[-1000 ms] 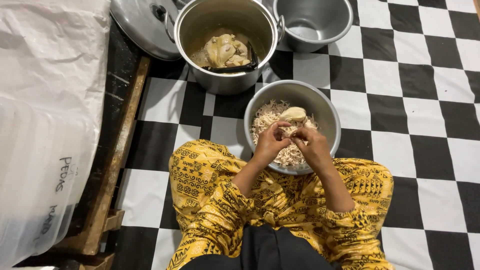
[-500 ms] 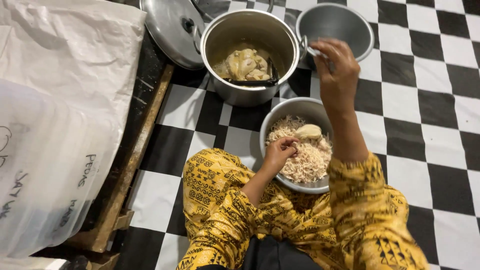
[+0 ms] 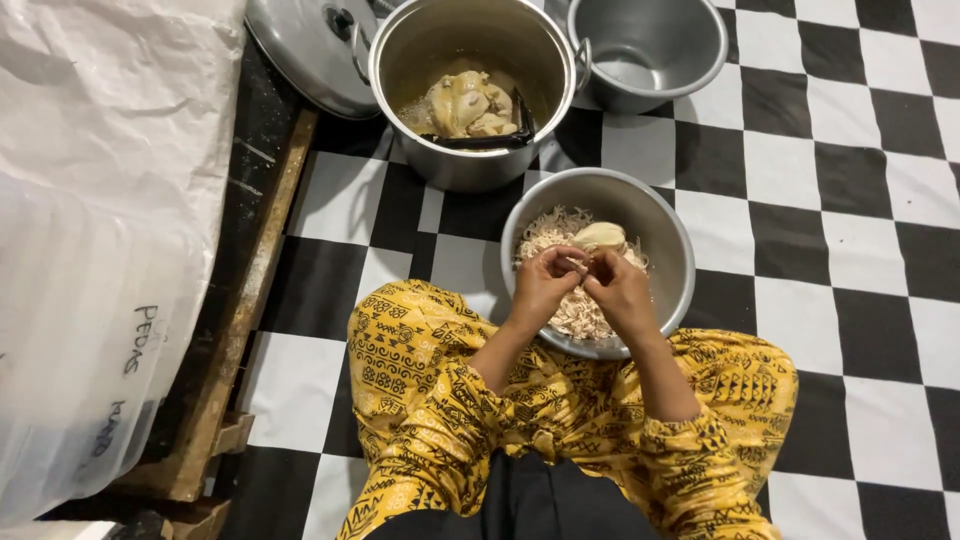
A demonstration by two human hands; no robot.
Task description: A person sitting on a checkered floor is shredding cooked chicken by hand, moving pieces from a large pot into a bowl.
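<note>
2 hands again — right hand (image 3: 620,290) back from far bowl (image 3: 650,45), meets left hand (image 3: 545,285) over shredded chicken (image 3: 585,315).

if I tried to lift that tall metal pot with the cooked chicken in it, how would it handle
The tall metal pot would likely feel heavy for its size: whole cooked chicken pieces sit in what looks like broth. That liquid could slosh if it is tilted. Its side handles suggest a two-handed lift. The smooth checkered floor tiles probably let it slide rather than tip when pushed.
</note>
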